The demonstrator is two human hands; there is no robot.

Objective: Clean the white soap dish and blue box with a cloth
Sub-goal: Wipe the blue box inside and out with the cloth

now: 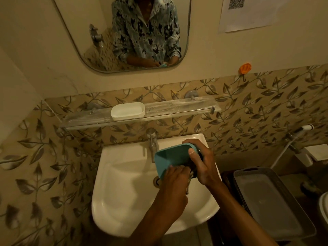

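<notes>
Over the white basin (124,196), below the long glass shelf (179,110), the wiping of the blue box (168,156) appears to be the step in hand. The box is held tilted above the bowl, just beside the tap (152,142), with its opening facing the person. The right hand (202,164) grips its far end, thumb over the rim and fingers curled behind. The left hand (174,176) is bunched around the dark cloth (189,181) and presses it into the near corner inside. The white soap dish (127,110) sits on the shelf, well apart from the hands. Next, the cloth probably needs working along the remaining inner walls while the right hand keeps the box steady.
</notes>
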